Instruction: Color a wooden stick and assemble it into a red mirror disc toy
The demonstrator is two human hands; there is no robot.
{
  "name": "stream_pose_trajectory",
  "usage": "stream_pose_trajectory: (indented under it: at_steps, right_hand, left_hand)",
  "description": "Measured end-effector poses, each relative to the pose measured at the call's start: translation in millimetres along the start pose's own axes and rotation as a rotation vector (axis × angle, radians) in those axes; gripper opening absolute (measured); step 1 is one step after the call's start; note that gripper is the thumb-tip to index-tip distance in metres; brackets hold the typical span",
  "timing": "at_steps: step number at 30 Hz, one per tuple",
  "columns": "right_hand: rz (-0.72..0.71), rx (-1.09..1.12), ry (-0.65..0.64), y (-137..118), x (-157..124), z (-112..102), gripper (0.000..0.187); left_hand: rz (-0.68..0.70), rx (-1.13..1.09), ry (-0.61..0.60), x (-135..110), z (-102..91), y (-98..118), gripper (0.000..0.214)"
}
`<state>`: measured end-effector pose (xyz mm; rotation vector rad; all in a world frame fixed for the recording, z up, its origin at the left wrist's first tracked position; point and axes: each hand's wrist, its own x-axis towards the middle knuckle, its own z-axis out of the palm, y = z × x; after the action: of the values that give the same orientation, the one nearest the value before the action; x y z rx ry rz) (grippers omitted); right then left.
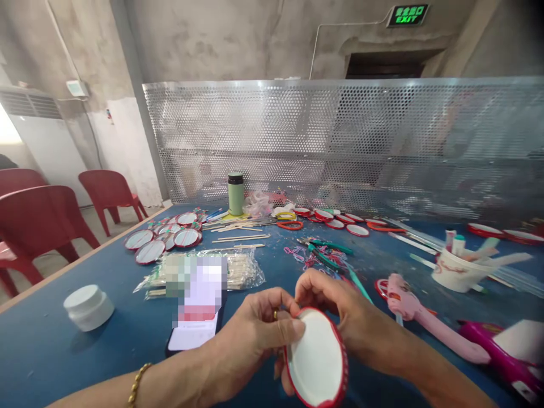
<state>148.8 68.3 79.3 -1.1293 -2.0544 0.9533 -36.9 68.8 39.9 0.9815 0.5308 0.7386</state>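
Observation:
A round white disc with a red rim (317,360) is held low in the middle of the view, tilted toward me. My left hand (255,334) grips its left edge, thumb pressed on the white face, a ring on one finger and a gold bracelet at the wrist. My right hand (335,306) curls over the disc's top edge, fingertips pinched at the rim. Both hands hover just above the blue table (55,351).
A phone (196,317) and a bag of wooden sticks (204,271) lie left of my hands. A white jar (88,306), finished red-rimmed discs (164,237), a green bottle (236,194), pliers (325,249), a pink glue gun (419,317) and a paper cup (459,271) surround them. Red chairs (38,221) stand left.

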Motion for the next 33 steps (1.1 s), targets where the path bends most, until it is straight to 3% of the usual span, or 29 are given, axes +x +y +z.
stream_pose_trajectory:
  at_steps: [2,6,10,12,15,20,25,29,33]
  right_hand:
    - [-0.010,-0.070,0.043,7,4,-1,0.009]
    - [-0.063,-0.256,0.291,26,11,-8,0.012]
    - [-0.004,-0.017,0.260,24,11,-10,0.019]
    - [-0.003,0.128,0.188,16,8,-8,0.021]
    - [0.004,0.250,0.099,5,5,-3,0.025]
    - [0.012,0.484,0.233,2,5,0,0.020]
    - [-0.050,0.570,0.225,2,2,2,0.022]
    - [-0.094,0.388,0.207,4,-5,3,0.016]
    - [-0.365,-0.108,0.295,3,-9,3,0.025]
  left_hand:
    - [-0.013,0.008,-0.003,0,0.6,0,0.047]
    - [-0.120,0.128,-0.122,-6,3.5,1,0.048]
    - [-0.206,0.302,-0.256,-11,5.9,5,0.034]
    - [-0.179,0.334,-0.235,-11,5.4,7,0.032]
    - [-0.064,0.394,-0.111,-8,3.6,11,0.027]
    - [0.086,0.487,0.049,-7,3.1,16,0.020]
    - [0.098,0.537,0.094,-8,3.5,20,0.021]
    - [0.102,0.436,0.126,-7,2.9,25,0.021]
    - [0.164,0.340,0.172,-6,-0.6,29,0.020]
